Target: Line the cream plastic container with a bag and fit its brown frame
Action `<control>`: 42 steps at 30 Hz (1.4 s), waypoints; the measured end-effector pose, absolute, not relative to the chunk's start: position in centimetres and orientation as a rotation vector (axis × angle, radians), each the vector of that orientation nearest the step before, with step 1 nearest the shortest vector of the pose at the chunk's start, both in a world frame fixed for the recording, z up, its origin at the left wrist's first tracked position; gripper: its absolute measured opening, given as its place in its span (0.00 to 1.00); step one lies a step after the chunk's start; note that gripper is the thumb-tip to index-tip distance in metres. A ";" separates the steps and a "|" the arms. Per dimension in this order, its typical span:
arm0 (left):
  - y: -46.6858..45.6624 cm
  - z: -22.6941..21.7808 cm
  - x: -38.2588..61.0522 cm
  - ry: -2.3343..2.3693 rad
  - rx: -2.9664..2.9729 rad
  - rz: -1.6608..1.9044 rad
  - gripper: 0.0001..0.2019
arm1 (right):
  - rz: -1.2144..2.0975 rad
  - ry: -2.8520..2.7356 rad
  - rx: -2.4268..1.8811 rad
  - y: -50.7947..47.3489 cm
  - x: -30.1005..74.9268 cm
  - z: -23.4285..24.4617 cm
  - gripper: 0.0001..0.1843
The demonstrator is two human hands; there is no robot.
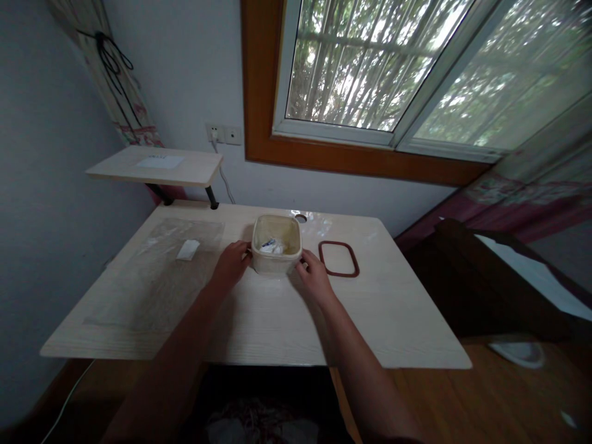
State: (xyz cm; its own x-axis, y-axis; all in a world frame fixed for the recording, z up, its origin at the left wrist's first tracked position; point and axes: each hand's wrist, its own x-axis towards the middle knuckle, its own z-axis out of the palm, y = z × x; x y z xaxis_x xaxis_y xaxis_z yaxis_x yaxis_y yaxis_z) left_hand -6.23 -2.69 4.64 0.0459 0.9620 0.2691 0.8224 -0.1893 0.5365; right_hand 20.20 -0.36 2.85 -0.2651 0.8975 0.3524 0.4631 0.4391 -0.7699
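Observation:
A cream, square plastic food container (275, 265) stands upright on the table in front of me. Inside it lies a crumpled white packet (272, 246) with a blue mark. My left hand (232, 262) is at the container's left wall, fingers curled against it. On the opposite side my right hand (314, 274) grips the right wall near the rim. Just right of that hand a clear lid with a reddish-brown rim (356, 265) lies flat. The fingertips of both hands are partly hidden by the container.
A transparent plastic sheet (152, 290) covers the table's left part, with a small white packet (188, 250) on it. A raised shelf (194, 166) stands at the back left. Behind the container is a round cable hole (301, 218) in the pale table (398, 320).

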 end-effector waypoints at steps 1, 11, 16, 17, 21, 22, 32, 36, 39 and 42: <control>-2.7 4.7 -6.1 1.871 2.083 0.837 0.10 | 0.659 -1.896 -1.163 -0.4 20.1 2.9 0.17; -3.2 5.4 -5.6 2.006 2.059 0.844 0.06 | 0.487 -1.912 -1.283 -0.5 20.3 3.8 0.10; -3.6 5.8 -6.5 1.908 2.028 1.096 0.04 | 0.450 -1.880 -1.248 -0.7 20.9 4.5 0.11; -3.7 6.1 -6.7 1.896 2.017 1.139 0.04 | 0.453 -1.864 -1.242 -0.7 21.1 4.7 0.12; -4.1 7.1 -7.4 1.886 2.011 1.227 0.06 | 0.444 -1.811 -1.225 -1.0 21.6 5.4 0.13; -4.1 7.3 -7.5 1.887 2.013 1.236 0.06 | 0.441 -1.806 -1.220 -1.0 21.7 5.5 0.13; -4.2 8.3 -8.0 1.839 1.984 1.371 0.06 | 0.434 -1.758 -1.196 -0.9 22.0 6.6 0.14; -4.2 8.9 -8.0 1.845 1.972 1.394 0.06 | 0.444 -1.738 -1.190 -0.9 22.1 7.1 0.14; -4.3 9.4 -7.9 1.823 1.961 1.419 0.06 | 0.449 -1.727 -1.182 -1.0 22.2 7.5 0.14; -4.3 9.8 -7.8 1.802 1.926 1.425 0.05 | 0.467 -1.720 -1.177 -1.1 22.2 7.9 0.14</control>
